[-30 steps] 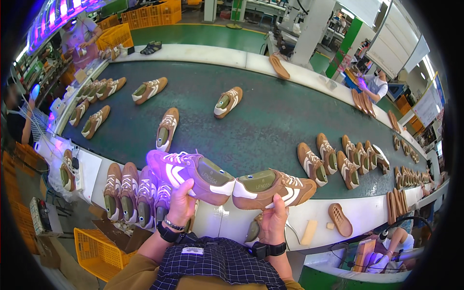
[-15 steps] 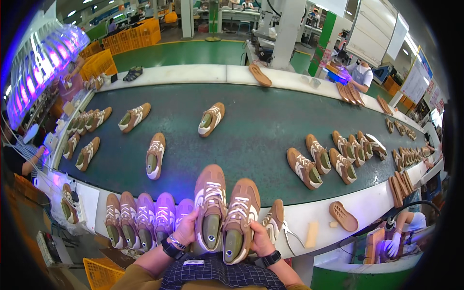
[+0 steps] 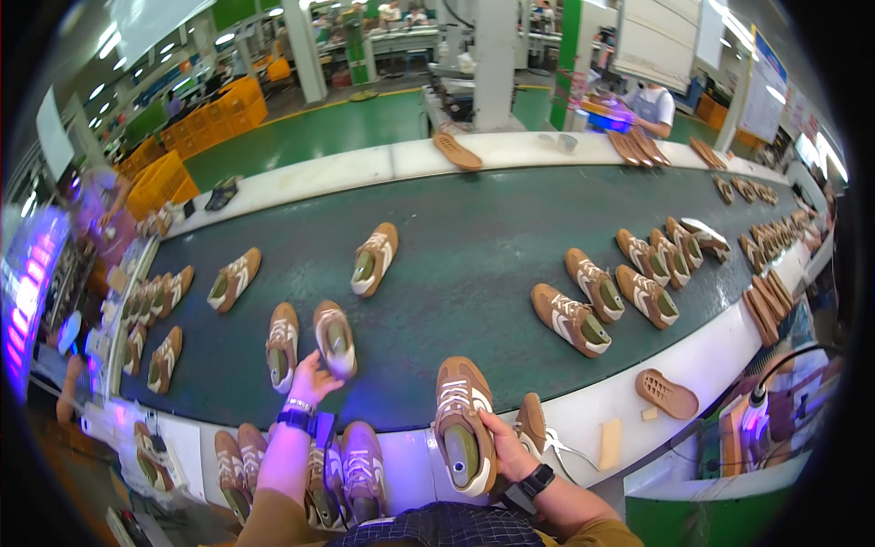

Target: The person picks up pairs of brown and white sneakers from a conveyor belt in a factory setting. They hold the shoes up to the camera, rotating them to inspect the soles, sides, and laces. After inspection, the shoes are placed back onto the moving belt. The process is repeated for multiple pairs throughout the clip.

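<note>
While the left hand (image 3: 313, 380) clasps one shoe (image 3: 334, 339) on the belt (image 3: 474, 273), the right hand's (image 3: 507, 447) grip clamps another shoe (image 3: 462, 424).

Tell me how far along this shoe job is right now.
Done: many brown shoes lie on the green belt. In hand: left hand sets one shoe on the belt; right hand holds another shoe. Left: a row of shoes waits at the near edge.

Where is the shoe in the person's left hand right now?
In the head view, the brown shoe lies on the dark green conveyor belt at lower left, under the left hand, right beside another brown shoe.
</note>
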`<state>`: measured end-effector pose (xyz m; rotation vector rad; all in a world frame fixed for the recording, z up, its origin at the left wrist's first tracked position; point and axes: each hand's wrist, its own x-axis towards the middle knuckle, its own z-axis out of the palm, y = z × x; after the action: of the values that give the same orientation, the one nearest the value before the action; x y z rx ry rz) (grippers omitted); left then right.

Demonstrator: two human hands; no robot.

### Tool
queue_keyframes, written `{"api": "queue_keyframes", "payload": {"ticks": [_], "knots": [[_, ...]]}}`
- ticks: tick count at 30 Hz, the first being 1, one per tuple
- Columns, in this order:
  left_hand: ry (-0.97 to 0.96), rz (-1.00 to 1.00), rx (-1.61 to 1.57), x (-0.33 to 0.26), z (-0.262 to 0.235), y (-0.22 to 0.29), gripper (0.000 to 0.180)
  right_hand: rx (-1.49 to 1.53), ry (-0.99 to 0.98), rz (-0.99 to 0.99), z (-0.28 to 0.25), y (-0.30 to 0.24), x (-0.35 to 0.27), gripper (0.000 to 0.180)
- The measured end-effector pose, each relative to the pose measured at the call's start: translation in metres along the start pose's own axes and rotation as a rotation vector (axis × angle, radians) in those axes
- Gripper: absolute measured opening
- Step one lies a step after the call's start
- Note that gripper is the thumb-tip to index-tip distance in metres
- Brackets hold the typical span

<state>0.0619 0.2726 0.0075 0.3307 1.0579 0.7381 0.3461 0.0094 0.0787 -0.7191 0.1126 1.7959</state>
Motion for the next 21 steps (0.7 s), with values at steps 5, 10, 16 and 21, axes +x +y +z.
{"api": "queue_keyframes", "payload": {"ticks": [5, 10, 16, 21], "knots": [[0.089, -0.013, 0.211, -0.004, -0.028, -0.028, 0.097, -0.102, -0.124, -0.026, 0.019, -0.066, 0.045, 0.049], [0.196, 0.133, 0.299, -0.041, 0.000, -0.067, 0.051, -0.173, -0.267, -0.321, 0.062, -0.169, 0.185, 0.041], [0.072, 0.231, 0.266, -0.101, 0.062, -0.096, 0.024, -0.609, 0.428, -0.604, 0.056, -0.236, 0.265, 0.030], [0.060, 0.175, 0.238, -0.127, 0.060, -0.129, 0.024, -1.406, 0.720, -1.027, -0.001, -0.241, 0.158, 0.046]]}}
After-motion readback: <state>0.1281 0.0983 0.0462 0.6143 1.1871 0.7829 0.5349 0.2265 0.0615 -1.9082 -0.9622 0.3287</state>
